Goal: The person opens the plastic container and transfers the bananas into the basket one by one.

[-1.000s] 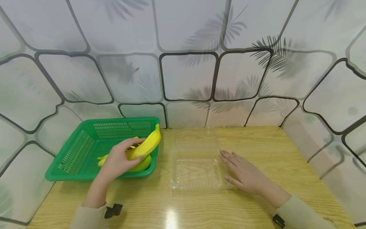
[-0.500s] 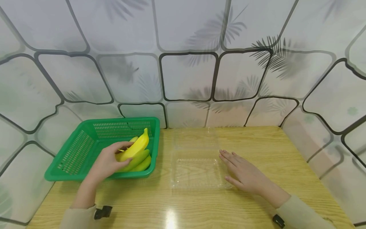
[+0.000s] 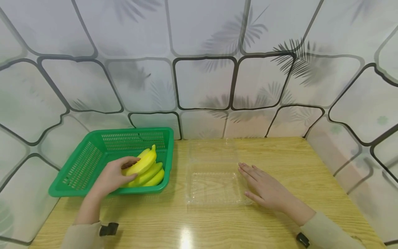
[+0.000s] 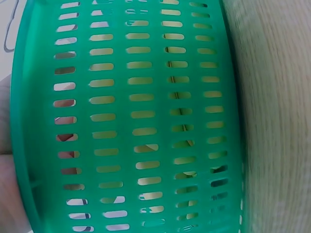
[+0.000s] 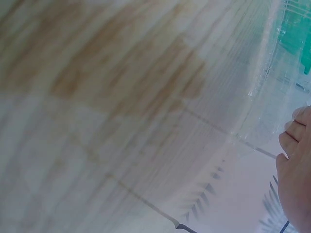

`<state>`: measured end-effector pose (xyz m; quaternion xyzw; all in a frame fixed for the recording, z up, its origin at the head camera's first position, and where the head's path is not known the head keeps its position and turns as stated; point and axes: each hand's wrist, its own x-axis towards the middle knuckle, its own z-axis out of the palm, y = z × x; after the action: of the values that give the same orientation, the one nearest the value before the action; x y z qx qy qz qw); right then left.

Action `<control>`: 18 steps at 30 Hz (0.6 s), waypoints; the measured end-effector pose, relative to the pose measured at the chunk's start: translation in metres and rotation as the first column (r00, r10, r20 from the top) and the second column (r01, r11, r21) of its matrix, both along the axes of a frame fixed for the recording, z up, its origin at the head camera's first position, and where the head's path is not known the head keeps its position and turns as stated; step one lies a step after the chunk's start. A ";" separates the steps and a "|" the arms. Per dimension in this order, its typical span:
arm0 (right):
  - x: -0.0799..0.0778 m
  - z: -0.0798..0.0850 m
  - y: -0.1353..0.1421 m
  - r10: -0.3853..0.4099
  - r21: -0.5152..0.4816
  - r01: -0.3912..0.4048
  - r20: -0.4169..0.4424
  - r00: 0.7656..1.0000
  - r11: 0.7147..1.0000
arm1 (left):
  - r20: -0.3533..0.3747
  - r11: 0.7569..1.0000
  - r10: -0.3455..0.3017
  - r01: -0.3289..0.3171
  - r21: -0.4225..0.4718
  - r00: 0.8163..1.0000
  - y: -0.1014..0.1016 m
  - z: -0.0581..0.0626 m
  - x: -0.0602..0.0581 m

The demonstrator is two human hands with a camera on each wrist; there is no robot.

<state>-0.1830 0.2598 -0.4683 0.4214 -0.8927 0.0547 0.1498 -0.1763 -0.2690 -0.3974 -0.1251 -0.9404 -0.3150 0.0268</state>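
My left hand (image 3: 109, 178) holds a yellow banana (image 3: 145, 164) between thumb and fingers, inside the green plastic basket (image 3: 136, 131). The banana's stem end tilts up to the right. More bananas (image 3: 157, 178) lie under and beside it at the basket's right end. In the left wrist view the slotted basket wall (image 4: 121, 109) hides the fruit, and part of the hand (image 4: 8, 194) shows at the left edge. My right hand (image 3: 267, 190) lies with fingers extended at the right edge of a clear plastic clamshell box (image 3: 214, 188), whose lid (image 3: 212, 151) is folded back.
Box and basket stand on a wood-grain table (image 3: 161, 221), with a gap between them. A patterned wall (image 3: 203, 83) rises directly behind, and another closes off the right side. The basket's left half shows its bare floor.
My left hand has moved left and down with the banana, from over the basket's right rim to among the other bananas. My right hand and the box have stayed put.
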 end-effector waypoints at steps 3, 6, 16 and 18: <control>0.000 0.000 0.000 -0.003 0.003 0.003 0.000 1.000 1.000 | 0.007 1.000 -0.013 0.013 -0.011 1.000 -0.002 0.000 -0.002; 0.000 0.001 0.000 -0.008 0.005 0.008 0.002 1.000 1.000 | 0.017 1.000 -0.019 0.019 -0.013 1.000 -0.003 0.000 -0.004; 0.000 0.002 -0.001 -0.008 0.015 0.008 0.002 1.000 1.000 | 0.039 1.000 -0.019 0.019 0.002 0.999 -0.006 -0.003 -0.004; 0.000 0.002 -0.001 -0.008 0.015 0.008 0.001 1.000 1.000 | 0.037 1.000 -0.016 0.016 0.014 0.999 -0.006 -0.003 -0.003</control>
<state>-0.1831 0.2589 -0.4666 0.4189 -0.8949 0.0475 0.1465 -0.1796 -0.2747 -0.4000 -0.1265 -0.9376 -0.3239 0.0075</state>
